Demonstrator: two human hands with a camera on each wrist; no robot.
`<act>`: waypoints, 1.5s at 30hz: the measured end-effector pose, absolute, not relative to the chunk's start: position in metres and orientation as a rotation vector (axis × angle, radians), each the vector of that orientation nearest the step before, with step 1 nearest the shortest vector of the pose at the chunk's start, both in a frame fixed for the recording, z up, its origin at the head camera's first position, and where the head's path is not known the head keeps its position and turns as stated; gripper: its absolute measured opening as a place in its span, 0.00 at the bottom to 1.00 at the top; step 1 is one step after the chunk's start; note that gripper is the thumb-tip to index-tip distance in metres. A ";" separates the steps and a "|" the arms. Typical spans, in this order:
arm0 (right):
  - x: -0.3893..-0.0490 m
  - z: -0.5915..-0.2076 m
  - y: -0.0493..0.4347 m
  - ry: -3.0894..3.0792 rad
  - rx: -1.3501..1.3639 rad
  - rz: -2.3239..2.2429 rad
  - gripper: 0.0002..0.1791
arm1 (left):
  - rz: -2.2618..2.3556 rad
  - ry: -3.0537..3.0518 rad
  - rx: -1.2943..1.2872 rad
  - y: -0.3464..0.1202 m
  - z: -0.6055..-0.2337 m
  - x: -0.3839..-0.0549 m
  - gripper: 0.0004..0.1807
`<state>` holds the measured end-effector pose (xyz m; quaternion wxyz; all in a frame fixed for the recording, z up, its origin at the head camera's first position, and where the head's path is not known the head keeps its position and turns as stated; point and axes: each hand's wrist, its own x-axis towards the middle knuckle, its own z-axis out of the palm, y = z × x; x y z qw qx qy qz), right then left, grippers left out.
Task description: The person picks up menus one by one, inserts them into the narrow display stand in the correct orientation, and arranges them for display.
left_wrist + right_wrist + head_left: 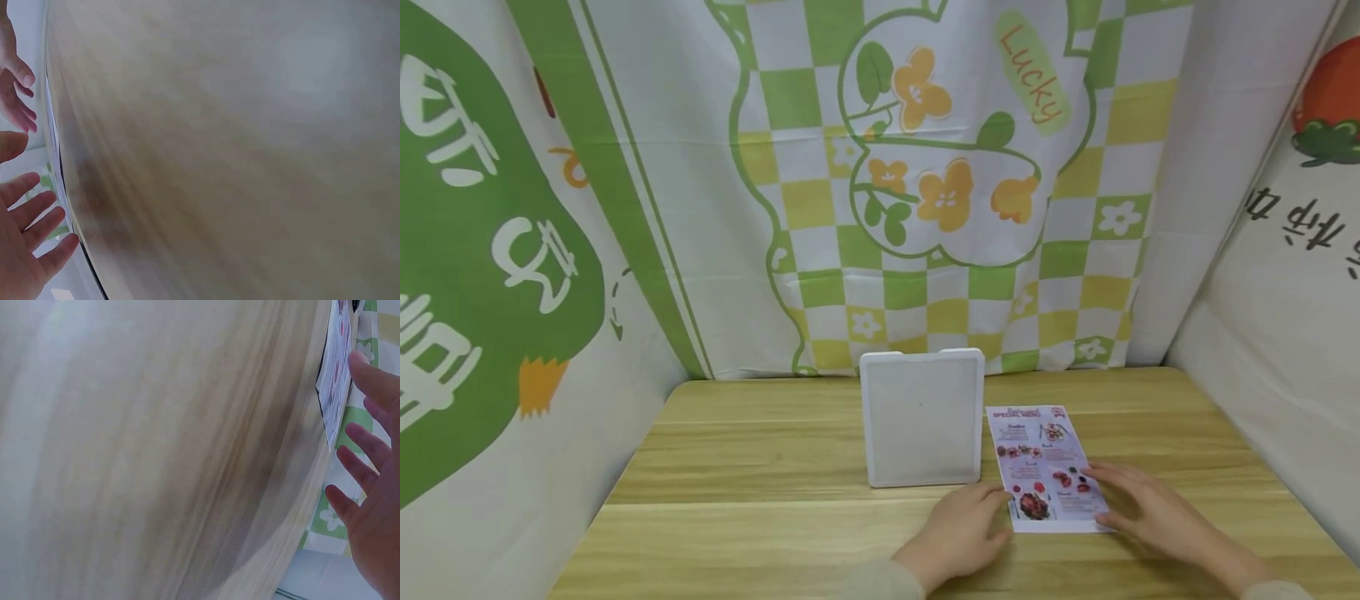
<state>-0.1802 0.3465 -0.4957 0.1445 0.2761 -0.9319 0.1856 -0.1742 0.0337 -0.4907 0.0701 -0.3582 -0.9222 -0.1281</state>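
A printed menu sheet (1037, 471) lies on the wooden table, its heading reading "SPECIAL MENU" and food pictures below. My left hand (958, 532) is at the sheet's lower left edge, fingertips right beside it. On the opposite side my right hand (1165, 515) has its thumb and fingers at the right edge. Both wrist views show spread, relaxed fingers, on the left hand (28, 250) and on the right hand (375, 487). Just left of the menu stands a white rectangular frame (922, 421), upright with a pale blank face.
The light wooden table (745, 467) extends to both sides. Behind it hangs a green and white checked cloth (790, 100) with orange flowers. Printed cloth walls enclose the left (640, 433) and right (1262, 333) sides.
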 end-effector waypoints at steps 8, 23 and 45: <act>-0.188 -0.494 0.349 -2.707 0.850 0.572 0.41 | -0.396 -2.856 -1.107 0.049 -0.488 -0.187 0.25; -0.197 -0.505 0.351 -2.771 0.909 0.593 0.44 | -0.385 -2.970 -1.049 0.068 -0.499 -0.200 0.33; -0.199 -0.509 0.343 -2.744 0.676 0.728 0.37 | -0.266 -2.886 -1.077 0.067 -0.498 -0.201 0.32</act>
